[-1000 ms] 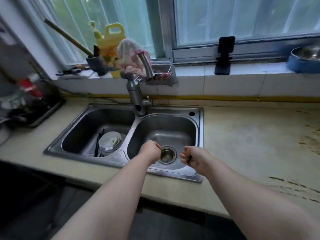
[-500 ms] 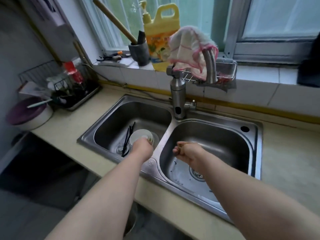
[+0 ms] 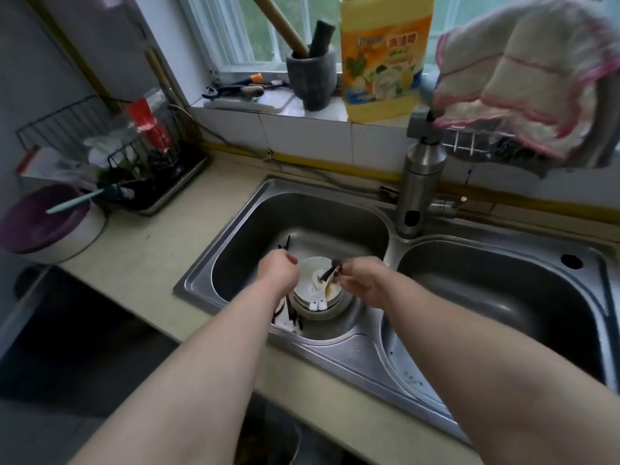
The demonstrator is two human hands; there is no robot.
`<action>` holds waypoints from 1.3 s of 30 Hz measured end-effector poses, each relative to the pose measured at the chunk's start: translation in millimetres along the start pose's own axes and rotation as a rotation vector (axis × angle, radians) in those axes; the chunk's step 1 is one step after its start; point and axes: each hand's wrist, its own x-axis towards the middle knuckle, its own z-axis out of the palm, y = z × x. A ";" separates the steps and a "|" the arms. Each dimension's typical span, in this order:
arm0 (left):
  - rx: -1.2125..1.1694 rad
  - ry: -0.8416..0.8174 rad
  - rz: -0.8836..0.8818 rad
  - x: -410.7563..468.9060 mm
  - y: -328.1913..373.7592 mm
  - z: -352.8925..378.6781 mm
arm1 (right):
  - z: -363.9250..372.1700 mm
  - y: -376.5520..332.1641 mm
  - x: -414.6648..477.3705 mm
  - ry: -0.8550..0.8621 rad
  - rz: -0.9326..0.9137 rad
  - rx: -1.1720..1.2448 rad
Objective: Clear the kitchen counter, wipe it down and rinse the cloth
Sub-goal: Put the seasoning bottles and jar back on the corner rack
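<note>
Cloth white, pink-edged, draped over faucet; right hand pinches dark utensil.

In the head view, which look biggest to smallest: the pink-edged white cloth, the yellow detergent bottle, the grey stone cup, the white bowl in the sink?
1. pink-edged white cloth
2. yellow detergent bottle, top out of frame
3. grey stone cup and white bowl look alike; the bowl is partly hidden, so unranked

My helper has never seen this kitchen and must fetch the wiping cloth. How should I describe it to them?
Look at the steel double sink under the window, then up its tall faucet. Draped over the faucet's top, right of the yellow detergent bottle, is the cloth: off-white with pink edging, the only fabric there.
</note>
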 end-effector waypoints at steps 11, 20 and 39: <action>-0.057 -0.220 0.099 36.8 31.8 22.3 | -49.6 7.4 -3.8 0.144 -0.113 0.068; 0.036 -0.551 0.443 -47.6 149.0 115.3 | -189.6 43.3 -75.3 0.518 -0.218 0.221; 0.017 -0.738 0.871 -386.3 297.6 271.9 | -465.2 176.2 -321.0 0.963 -0.288 0.180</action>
